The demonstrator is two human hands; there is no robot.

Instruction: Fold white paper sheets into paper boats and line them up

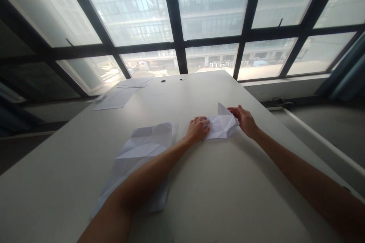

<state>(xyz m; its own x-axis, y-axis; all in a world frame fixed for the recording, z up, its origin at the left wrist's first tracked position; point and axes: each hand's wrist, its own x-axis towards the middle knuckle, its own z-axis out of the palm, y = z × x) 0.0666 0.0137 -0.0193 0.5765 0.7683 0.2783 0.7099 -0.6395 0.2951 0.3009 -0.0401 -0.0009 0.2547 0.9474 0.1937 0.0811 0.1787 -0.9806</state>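
A white sheet of folded paper (218, 126) lies on the white table (211, 182), with creases across it and one pointed flap standing up near its right end. My left hand (197, 128) holds down the left end of this paper, its fingers bent over the edge. At the other end, my right hand (245, 120) has its fingers closed at the right edge, beside the raised flap. The right fingertips are partly hidden behind the paper. Under my left forearm rests a larger creased white sheet (151, 142), partly covered by the arm.
Flat white sheets (118, 98) lie at the far left of the table. Two small dark holes (163, 81) sit near the far edge. Beyond stand tall windows with dark frames (179, 51). A white rail (322, 136) runs along the right side, below a blue curtain (346, 72).
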